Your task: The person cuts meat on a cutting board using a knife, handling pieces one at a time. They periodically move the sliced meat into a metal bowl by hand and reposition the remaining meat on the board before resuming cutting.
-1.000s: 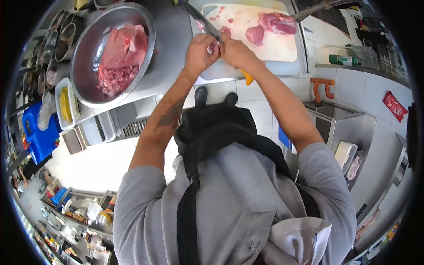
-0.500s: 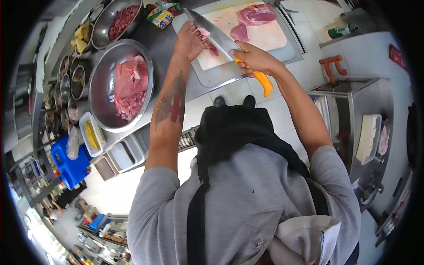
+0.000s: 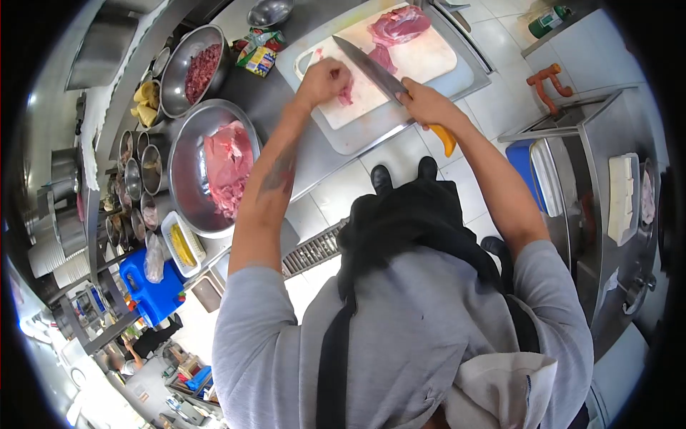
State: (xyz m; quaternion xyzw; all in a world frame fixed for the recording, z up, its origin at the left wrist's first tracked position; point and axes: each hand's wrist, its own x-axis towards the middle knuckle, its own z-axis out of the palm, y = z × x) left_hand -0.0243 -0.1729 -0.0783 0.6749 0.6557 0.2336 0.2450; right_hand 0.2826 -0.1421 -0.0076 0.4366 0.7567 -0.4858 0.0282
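Note:
My right hand (image 3: 431,106) grips a large knife (image 3: 373,70) by its yellow handle, the blade slanting up and left above the white cutting board (image 3: 436,63). My left hand (image 3: 326,80) is closed over the board's left part, its fingers curled; what they hold, if anything, is hidden. Beside those fingers lies a small scrap of meat (image 3: 346,94). A smaller piece of red meat (image 3: 383,58) is on the board behind the blade, partly covered by it. The big red piece of meat (image 3: 400,26) rests at the board's far edge.
To the left stands a steel bowl (image 3: 187,121) of large pink meat pieces, and behind it another bowl (image 3: 171,91) with diced meat. Colourful packets (image 3: 259,60) and a small steel bowl (image 3: 270,12) sit near the board. A steel sink unit (image 3: 597,143) is at right.
My left hand has gone from half open with a pale scrap at its fingers to curled closed. The knife has moved right, away from that hand. The whole view has shifted.

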